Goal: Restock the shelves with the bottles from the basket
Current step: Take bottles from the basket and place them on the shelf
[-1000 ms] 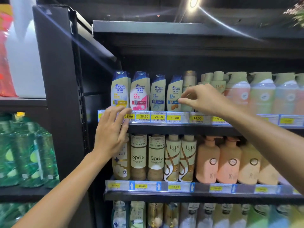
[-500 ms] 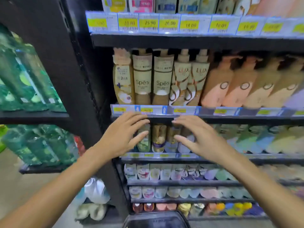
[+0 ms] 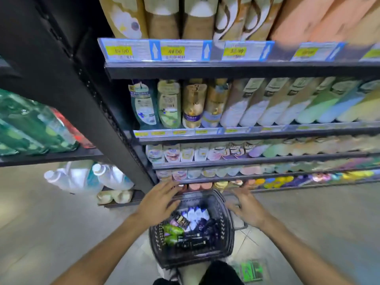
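A pale grey floor (image 3: 41, 212) of smooth tile runs under everything, with faint joint lines near the bottom; a black metal upright (image 3: 67, 83) with a perforated strip slants from the upper left down to the floor, dividing two bays; left of it a dark side shelf (image 3: 51, 156) bears green shrink-wrapped packs (image 3: 26, 124), and large white jugs (image 3: 74, 177) sit below it near the floor; yellow price tags (image 3: 174, 51) in clear strips with blue arrows line the shelf edges; a green patch (image 3: 249, 270) lies blurred on the floor; the light is dim and even.
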